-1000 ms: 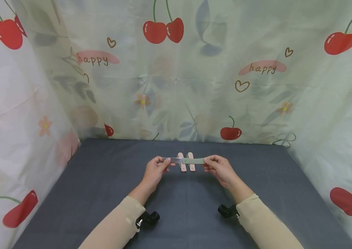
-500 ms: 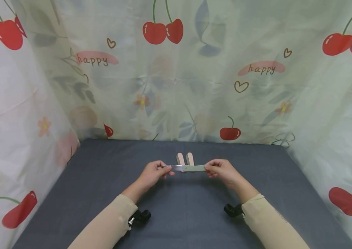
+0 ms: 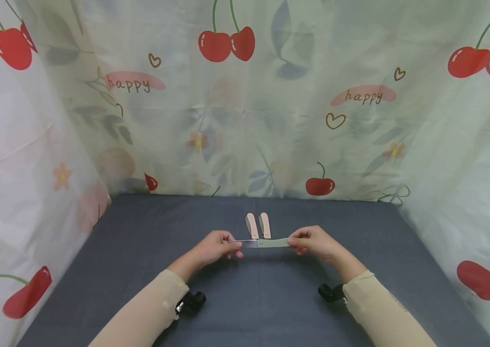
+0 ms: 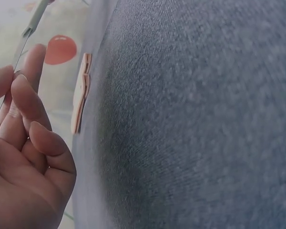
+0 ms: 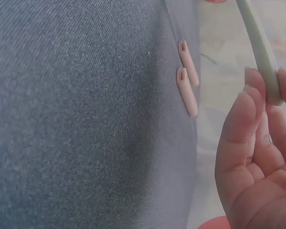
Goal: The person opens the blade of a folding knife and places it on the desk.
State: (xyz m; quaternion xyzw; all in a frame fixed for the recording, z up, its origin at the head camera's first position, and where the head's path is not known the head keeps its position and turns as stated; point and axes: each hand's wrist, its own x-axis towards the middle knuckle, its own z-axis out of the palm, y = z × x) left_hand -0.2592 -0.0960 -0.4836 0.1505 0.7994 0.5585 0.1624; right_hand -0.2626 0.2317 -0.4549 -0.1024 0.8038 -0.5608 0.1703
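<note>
A folding knife with a pale green handle is unfolded and held level above the table, spanning both hands. My left hand pinches its metal blade between thumb and fingers. At the other side, my right hand pinches the butt end of the handle, which also shows in the right wrist view as a green bar. Just beyond it lie two folded pink knives, a left one and a right one, side by side. The blade's tip is hidden by the left fingers.
A dark grey cloth covers the table. Behind it hangs a pale curtain printed with cherries, with similar panels along both sides. Black wrist mounts, one left and one right, stick out inward from the sleeves.
Both hands have come back toward the person, carrying the green knife with them. It no longer overlaps the middle of the pink knives, which have stayed in place.
</note>
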